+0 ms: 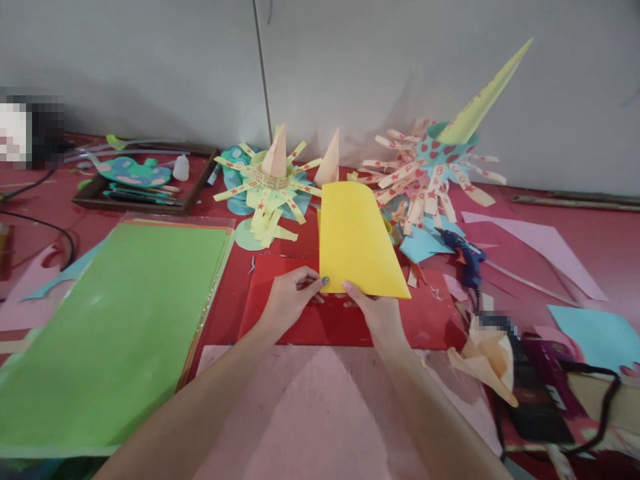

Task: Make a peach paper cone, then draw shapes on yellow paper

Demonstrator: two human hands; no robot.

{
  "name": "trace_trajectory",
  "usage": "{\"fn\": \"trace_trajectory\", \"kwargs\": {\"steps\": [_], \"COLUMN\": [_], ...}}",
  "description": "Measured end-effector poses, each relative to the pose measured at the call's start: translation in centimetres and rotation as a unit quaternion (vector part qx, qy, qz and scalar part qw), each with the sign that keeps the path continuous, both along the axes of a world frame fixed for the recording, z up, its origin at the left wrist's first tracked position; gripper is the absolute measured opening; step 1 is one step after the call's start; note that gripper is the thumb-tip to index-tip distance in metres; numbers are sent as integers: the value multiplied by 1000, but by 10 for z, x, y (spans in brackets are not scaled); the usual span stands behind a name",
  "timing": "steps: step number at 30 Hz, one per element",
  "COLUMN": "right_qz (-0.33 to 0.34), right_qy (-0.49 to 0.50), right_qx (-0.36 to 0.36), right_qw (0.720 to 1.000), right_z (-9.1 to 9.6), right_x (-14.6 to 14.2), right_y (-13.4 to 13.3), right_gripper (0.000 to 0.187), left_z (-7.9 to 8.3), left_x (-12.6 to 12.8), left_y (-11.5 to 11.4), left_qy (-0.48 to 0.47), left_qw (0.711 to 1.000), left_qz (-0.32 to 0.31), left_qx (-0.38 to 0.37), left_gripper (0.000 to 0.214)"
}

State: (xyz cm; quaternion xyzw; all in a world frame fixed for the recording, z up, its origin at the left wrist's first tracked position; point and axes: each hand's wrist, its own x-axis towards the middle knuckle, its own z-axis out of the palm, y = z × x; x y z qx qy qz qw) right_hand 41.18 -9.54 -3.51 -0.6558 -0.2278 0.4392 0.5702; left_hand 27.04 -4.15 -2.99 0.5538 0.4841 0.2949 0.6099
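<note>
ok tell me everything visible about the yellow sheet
The yellow sheet looks like paper or thin foam, its visible face plain. The top edge curves and the right side slants outward toward the bottom. It is over the red sheet; the left hand pinches its lower left corner, the right hand its lower edge.

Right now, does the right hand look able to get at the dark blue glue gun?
Probably, if the right hand loosens its grip on the yellow sheet's lower edge. The glue gun lies off to its right; apart from that sheet, nothing tall shows between them.
</note>
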Motion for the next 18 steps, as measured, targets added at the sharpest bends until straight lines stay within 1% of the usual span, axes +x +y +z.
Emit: {"fn": "trace_trajectory", "kwargs": {"steps": [9, 12, 16, 18], "right_qz": [1, 2, 10, 10], "right_qy": [7, 6, 7, 11], "right_qx": [9, 15, 4, 2], "right_qw": [1000, 1000, 1000, 1000], "right_z": [2, 3, 4, 3], "right_x": [-1, -2, -1, -1], "right_y": [0, 0, 0, 0], "right_gripper": [47, 45, 40, 42], "left_z": [1, 2, 3, 3], "left_x": [0, 0, 0, 0], "left_y": [0, 0, 0, 0], "left_qy": [36, 38, 33, 30], "left_qw": [998, 998, 998, 998], "left_qz": [-16, -21, -25, -22], "left_qx": [42, 45, 45, 40], "left_gripper": [22, 23, 23, 23]}}
